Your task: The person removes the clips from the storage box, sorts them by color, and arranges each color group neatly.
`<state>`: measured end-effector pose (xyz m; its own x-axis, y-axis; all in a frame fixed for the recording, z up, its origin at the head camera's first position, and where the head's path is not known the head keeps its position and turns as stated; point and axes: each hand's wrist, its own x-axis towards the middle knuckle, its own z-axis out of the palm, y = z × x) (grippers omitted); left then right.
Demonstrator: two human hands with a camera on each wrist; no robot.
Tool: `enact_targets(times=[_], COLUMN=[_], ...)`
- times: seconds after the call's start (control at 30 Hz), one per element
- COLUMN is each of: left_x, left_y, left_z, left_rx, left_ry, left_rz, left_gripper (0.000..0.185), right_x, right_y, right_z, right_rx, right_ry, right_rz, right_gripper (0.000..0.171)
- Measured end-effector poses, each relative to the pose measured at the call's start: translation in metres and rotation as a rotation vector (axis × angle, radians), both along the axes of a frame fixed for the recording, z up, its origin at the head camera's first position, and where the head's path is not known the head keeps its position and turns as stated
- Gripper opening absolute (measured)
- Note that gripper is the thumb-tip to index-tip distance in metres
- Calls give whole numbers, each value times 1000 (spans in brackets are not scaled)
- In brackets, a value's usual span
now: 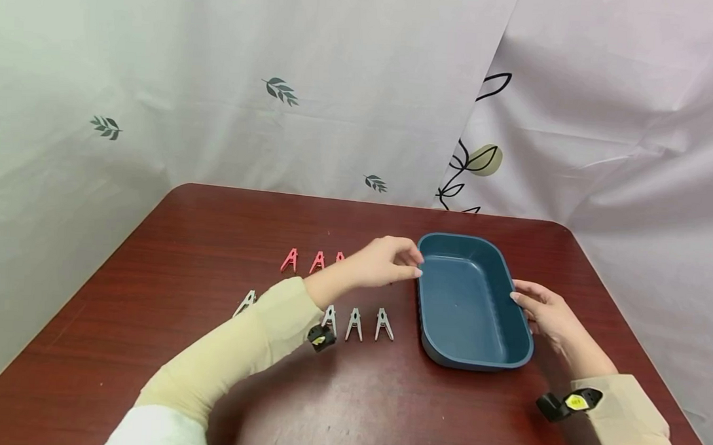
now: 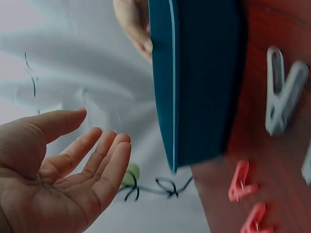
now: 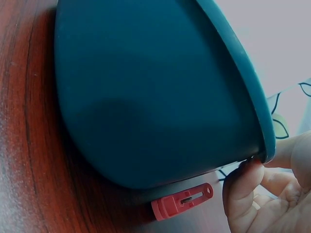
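Observation:
A blue plastic bin (image 1: 465, 305) sits on the right of the table, its inside bare. My right hand (image 1: 544, 317) pinches its right rim, the thumb over the edge and fingers below, as the right wrist view shows. Just off the left rim hovers my left hand (image 1: 390, 262), its fingers loosely spread and nothing in them; a gap to the bin shows in the left wrist view. Red clothespins (image 1: 318, 262) lie in a row behind my left forearm. Grey clothespins (image 1: 355, 324) form a nearer row, partly hidden by that arm.
One red clothespin (image 3: 182, 200) lies close beside the bin in the right wrist view. The dark red wooden table (image 1: 385, 400) has white patterned curtains (image 1: 349, 104) behind it and at its sides.

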<state>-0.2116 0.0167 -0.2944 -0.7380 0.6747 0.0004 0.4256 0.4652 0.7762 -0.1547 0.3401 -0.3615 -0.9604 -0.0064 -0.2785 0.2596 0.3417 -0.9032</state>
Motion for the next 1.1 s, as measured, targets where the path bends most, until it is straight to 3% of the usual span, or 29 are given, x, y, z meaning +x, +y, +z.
enact_targets(times=[0.43, 0.73, 1.1], left_x=[13, 22, 27], left_y=[60, 92, 112], left_z=[-16, -30, -43], left_rx=[-92, -279, -503], left_ry=[20, 0, -36], left_rz=[-230, -399, -537], left_gripper=[24, 29, 32], right_x=[-1, -2, -2], right_y=[-1, -1, 0], right_z=[0, 0, 0], right_rx=[16, 23, 15], right_ry=[-8, -4, 5], right_rz=[1, 3, 7], right_gripper=[59, 59, 57])
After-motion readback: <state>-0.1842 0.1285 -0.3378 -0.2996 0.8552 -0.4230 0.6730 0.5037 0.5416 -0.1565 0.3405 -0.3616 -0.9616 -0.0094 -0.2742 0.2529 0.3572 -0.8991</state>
